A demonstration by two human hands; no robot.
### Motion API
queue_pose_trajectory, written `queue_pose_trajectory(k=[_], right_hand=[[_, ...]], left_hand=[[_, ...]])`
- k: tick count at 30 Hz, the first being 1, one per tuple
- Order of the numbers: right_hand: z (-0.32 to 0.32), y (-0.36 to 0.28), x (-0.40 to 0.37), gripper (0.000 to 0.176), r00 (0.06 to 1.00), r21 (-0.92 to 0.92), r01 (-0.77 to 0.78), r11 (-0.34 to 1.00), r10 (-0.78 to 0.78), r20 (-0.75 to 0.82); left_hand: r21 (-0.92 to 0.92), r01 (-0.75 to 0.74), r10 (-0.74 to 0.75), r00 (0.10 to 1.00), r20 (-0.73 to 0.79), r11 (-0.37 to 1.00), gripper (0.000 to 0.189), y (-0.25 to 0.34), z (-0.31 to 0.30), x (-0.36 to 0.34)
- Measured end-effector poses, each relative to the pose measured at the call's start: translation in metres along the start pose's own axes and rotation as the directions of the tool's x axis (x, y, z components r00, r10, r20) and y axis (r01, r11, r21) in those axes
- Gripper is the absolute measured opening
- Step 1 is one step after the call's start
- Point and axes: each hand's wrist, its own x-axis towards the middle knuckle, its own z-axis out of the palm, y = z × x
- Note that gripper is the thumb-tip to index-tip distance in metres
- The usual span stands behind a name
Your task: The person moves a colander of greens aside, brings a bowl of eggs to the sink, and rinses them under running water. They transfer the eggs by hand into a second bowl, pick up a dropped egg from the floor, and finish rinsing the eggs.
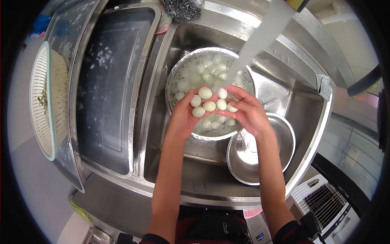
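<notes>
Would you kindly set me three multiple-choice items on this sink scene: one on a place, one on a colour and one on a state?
1. Where do the left hand and right hand hold the small eggs?
A. above the water-filled bowl in the sink
B. over a stove
C. over a cutting board

2. What colour are the small eggs?
A. brown
B. blue
C. white

3. Water from above is:
A. not flowing
B. flowing in a solid stream
C. only dripping

Key:
1 A, both hands cup the eggs over the bowl.
2 C, every egg in the hands looks white.
3 B, an unbroken stream comes down toward the bowl.
</notes>
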Motion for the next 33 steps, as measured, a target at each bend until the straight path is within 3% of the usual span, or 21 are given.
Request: queue_pose_trajectory(k=[5, 8, 10, 14, 16, 17, 18, 19, 20, 22, 23, 25, 26, 28, 30, 32, 33], right_hand=[[-0.008, -0.007, -0.002, 0.04, 0.99, -0.051, 0.037, 0.998, -0.044, -0.136], [-0.019, -0.011, 0.002, 0.041, 0.97, -0.165, 0.052, 0.985, -0.09, -0.227], [-0.028, -0.01, 0.009, 0.044, 0.919, -0.553, -0.089, 0.829, -0.146, -0.367], [-0.06, 0.031, 0.038, 0.048, 0.884, -0.595, -0.075, 0.8, -0.223, -0.412], [-0.055, 0.05, 0.053, 0.056, 0.823, -0.457, -0.094, 0.885, -0.189, -0.535], [-0.053, 0.056, 0.059, 0.056, 0.825, -0.456, -0.094, 0.885, -0.187, -0.534], [-0.05, 0.06, 0.065, 0.061, 0.826, -0.256, -0.12, 0.959, -0.047, -0.562], [-0.048, 0.063, 0.069, 0.067, 0.824, -0.048, -0.148, 0.988, 0.096, -0.559], [-0.038, 0.057, 0.069, 0.067, 0.825, -0.049, -0.149, 0.988, 0.097, -0.557], [-0.023, 0.044, 0.061, 0.069, 0.922, 0.202, -0.141, 0.969, 0.203, -0.33], [-0.023, 0.043, 0.058, 0.069, 0.921, 0.204, -0.141, 0.969, 0.204, -0.332], [-0.024, 0.038, 0.052, 0.061, 0.982, 0.271, -0.114, 0.956, 0.149, -0.114], [-0.024, 0.033, 0.047, 0.061, 0.983, 0.272, -0.113, 0.956, 0.148, -0.112], [-0.022, 0.022, 0.036, 0.049, 0.995, 0.187, -0.101, 0.977, 0.103, -0.004], [-0.021, 0.008, 0.026, 0.046, 0.994, 0.161, -0.112, 0.981, 0.112, 0.008], [-0.018, -0.008, 0.018, 0.042, 0.988, -0.215, -0.132, 0.968, 0.109, -0.113], [-0.019, -0.015, 0.018, 0.041, 0.979, -0.323, -0.136, 0.936, 0.075, -0.192]], left_hand=[[-0.016, -0.073, 0.073, 0.997, -0.015, 0.997, 0.048, -0.001, -0.009, 0.001], [0.124, -0.137, 0.148, 0.985, -0.088, 0.983, 0.051, 0.005, -0.017, -0.001], [0.233, -0.163, 0.213, 0.954, -0.212, 0.959, 0.053, 0.007, -0.021, 0.002], [0.344, -0.12, 0.23, 0.926, -0.298, 0.931, 0.054, -0.02, -0.048, 0.042], [0.104, -0.048, 0.075, 0.959, -0.273, 0.993, 0.057, -0.041, -0.063, 0.073], [0.105, -0.048, 0.076, 0.958, -0.276, 0.993, 0.057, -0.04, -0.058, 0.079], [0.068, 0.002, 0.018, 0.955, -0.298, 0.998, 0.057, -0.04, -0.054, 0.084], [0.028, 0.049, -0.038, 0.948, -0.317, 0.998, 0.058, -0.039, -0.049, 0.089], [0.027, 0.048, -0.037, 0.947, -0.319, 0.998, 0.058, -0.034, -0.039, 0.088], [0.215, 0.037, 0.02, 0.966, -0.256, 0.976, 0.059, -0.027, -0.023, 0.086], [0.215, 0.04, 0.017, 0.966, -0.256, 0.976, 0.059, -0.027, -0.025, 0.089], [0.137, 0.037, -0.039, 0.999, 0.009, 0.99, 0.058, -0.024, -0.028, 0.095], [0.139, 0.036, -0.037, 0.999, 0.009, 0.99, 0.058, -0.012, -0.018, 0.083], [0.067, 0.117, -0.125, 0.984, 0.126, 0.991, 0.057, 0.009, -0.001, 0.052], [0.052, 0.108, -0.115, 0.983, 0.142, 0.993, 0.056, 0.014, 0.0, 0.04], [0.32, -0.027, 0.025, 1.0, 0.01, 0.947, 0.051, 0.019, 0.001, 0.031], [0.32, -0.028, 0.025, 1.0, 0.011, 0.947, 0.051, 0.021, -0.004, 0.031]])
